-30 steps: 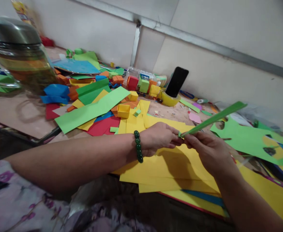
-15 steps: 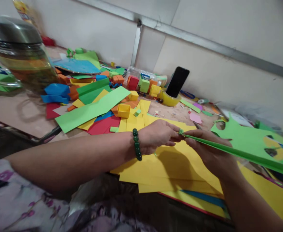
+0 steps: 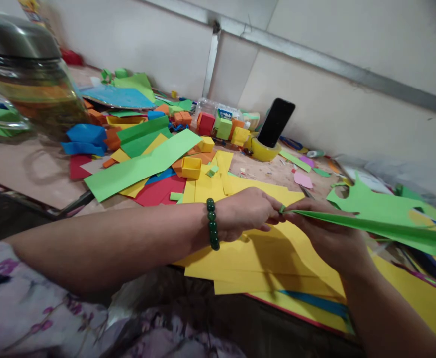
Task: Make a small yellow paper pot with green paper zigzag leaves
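So the narrow end of a green paper strip (image 3: 389, 227) is pinched at the fingertips of the left hand (image 3: 245, 211) and the right hand (image 3: 324, 236), which nearly meet above some yellow sheets (image 3: 236, 268). How hard it's squeezed can't be told. A tiny green nub (image 3: 282, 208) is left poking up between the fingers; it'd probably be sprung loose if either pinch were relaxed, or crushed if it were overdone. The long creased tail is carried over the right hand toward the right edge, so it could easily get kinked by its own weight, or torn near the pinch if tugged crooked. Farther out, the cut-up green sheet (image 3: 385, 204) might be dragged along if the tail were swung low. Whether they're touching can't be made out.
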{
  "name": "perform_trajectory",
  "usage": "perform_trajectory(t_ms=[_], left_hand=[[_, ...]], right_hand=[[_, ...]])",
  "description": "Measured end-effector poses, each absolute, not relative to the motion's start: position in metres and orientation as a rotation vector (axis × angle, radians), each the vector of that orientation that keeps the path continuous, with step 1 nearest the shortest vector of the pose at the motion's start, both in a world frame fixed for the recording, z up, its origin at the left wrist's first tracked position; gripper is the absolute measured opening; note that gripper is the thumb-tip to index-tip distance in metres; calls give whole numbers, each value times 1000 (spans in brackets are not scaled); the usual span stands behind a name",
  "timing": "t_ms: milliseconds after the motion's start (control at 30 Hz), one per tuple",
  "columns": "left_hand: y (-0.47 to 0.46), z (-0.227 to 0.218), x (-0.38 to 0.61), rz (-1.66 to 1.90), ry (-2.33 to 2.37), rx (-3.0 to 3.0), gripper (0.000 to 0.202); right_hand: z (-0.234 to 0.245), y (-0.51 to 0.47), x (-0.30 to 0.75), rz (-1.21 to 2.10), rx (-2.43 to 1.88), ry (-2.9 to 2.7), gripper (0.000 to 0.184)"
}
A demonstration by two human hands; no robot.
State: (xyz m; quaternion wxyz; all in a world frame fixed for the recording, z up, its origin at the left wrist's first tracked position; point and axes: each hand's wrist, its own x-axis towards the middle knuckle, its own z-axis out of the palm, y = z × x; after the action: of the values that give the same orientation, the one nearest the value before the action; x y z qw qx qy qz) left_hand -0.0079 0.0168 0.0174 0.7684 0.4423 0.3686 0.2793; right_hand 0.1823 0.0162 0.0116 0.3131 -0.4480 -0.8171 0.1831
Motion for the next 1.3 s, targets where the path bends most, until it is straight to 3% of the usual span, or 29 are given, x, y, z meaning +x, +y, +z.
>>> perform_trajectory(t_ms=[333, 467, 600, 1000, 1300], left_hand=[[23, 17, -10, 603, 812, 880, 14], [24, 19, -11, 607, 826, 870, 13], [24, 18, -12, 579, 820, 932, 17], [18, 15, -6, 604, 848, 924, 23], [17, 1, 1, 743, 862, 1034, 19]], right_hand=[[10, 23, 183, 740, -1295, -1977, 29], [5, 25, 190, 766, -1280, -1916, 26], [9, 23, 197, 752, -1252, -2114, 19], [10, 20, 187, 442, -1439, -2202, 28], [12, 16, 177, 520, -1379, -2098, 24]])
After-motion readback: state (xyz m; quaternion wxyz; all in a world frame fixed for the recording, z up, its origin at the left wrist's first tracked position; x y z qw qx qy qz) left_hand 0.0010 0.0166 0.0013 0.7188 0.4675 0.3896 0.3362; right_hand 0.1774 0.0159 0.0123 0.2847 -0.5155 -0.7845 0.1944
